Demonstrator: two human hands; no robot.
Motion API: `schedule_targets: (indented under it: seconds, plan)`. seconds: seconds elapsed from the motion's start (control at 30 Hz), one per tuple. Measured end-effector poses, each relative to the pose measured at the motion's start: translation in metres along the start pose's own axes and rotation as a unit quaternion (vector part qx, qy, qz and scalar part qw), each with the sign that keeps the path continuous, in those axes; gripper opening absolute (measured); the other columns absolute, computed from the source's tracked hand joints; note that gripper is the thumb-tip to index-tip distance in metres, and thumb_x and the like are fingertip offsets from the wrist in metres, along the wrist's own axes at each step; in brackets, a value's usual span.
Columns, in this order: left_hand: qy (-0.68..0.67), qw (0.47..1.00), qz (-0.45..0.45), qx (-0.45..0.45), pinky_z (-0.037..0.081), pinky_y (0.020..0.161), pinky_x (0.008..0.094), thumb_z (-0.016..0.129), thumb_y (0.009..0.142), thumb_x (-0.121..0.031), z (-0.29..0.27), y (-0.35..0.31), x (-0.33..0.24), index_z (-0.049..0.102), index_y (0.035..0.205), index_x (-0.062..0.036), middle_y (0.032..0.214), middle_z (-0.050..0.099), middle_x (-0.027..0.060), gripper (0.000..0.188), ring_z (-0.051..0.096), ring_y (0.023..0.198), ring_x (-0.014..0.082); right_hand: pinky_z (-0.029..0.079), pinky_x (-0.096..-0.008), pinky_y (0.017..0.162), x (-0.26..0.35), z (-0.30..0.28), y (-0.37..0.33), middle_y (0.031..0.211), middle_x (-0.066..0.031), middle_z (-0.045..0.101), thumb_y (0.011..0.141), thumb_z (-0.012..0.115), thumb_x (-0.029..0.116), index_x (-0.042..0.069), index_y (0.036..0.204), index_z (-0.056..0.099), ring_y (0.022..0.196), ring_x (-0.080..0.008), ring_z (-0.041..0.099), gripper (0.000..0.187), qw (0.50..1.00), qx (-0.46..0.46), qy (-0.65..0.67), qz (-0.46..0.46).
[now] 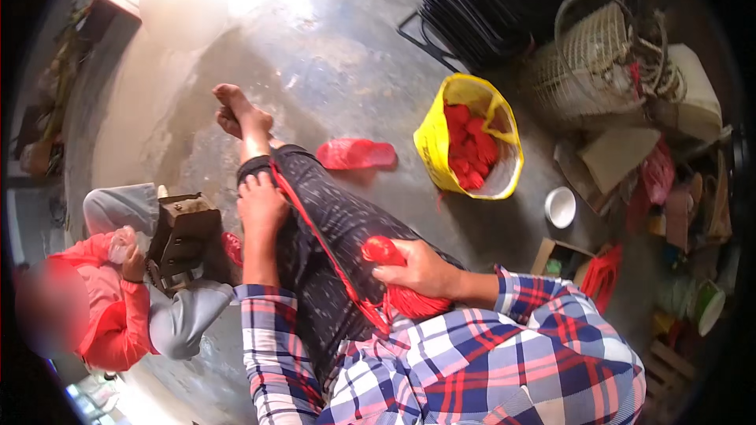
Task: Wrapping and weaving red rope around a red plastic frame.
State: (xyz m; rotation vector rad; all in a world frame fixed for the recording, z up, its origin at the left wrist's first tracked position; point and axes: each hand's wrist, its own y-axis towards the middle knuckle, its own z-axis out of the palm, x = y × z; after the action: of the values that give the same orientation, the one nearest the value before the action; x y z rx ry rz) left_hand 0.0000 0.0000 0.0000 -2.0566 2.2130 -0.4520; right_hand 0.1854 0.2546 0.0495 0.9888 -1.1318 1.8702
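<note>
Cord bundle (417,304), one, in one of two hands (428,269)

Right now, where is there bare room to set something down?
Bare floor lies between the bare feet and yellow bag, beyond the red slipper; a smaller patch lies between bag and white bowl. It's crowded around the basket and cardboard.

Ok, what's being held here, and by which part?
The right hand grips the red bundle around its middle. The left hand lies on the leg; whether it holds the red strands cannot be told.
</note>
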Motion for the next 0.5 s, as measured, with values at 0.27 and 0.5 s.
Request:
schedule_targets:
  seconds: [0.27, 0.5]
  plan:
    - [-0.018, 1.0, -0.014, 0.015, 0.041, 0.1, 0.052, 0.053, 0.087, -0.022, -0.008, -0.006, 0.0012, 0.05, 0.13, 0.0006, 0.137, 0.047, 0.0256, 0.049, 0.044, 0.127, 0.0422, 0.048, -0.0264, 0.082, 0.0087, 0.0049, -0.002, 0.098, 0.0005, 0.064, 0.092, 0.066, 0.018, 0.001, 0.116, 0.062, 0.089, -0.0066, 0.055, 0.03, 1.0, 0.013, 0.01, 0.026]
    - [-0.06, 0.996, 0.003, -0.059, 0.049, 0.089, 0.0527, 0.055, 0.084, -0.019, -0.0051, -0.0081, 0.0037, 0.061, 0.112, 0.0018, 0.119, 0.058, 0.0244, 0.035, 0.056, 0.111, 0.0407, 0.048, -0.0253, 0.076, 0.0065, 0.0045, -0.0014, 0.092, 0.0002, 0.064, 0.091, 0.065, 0.015, 0.001, 0.115, 0.062, 0.082, -0.0072, 0.057, 0.028, 0.998, 0.033, -0.024, 0.056]
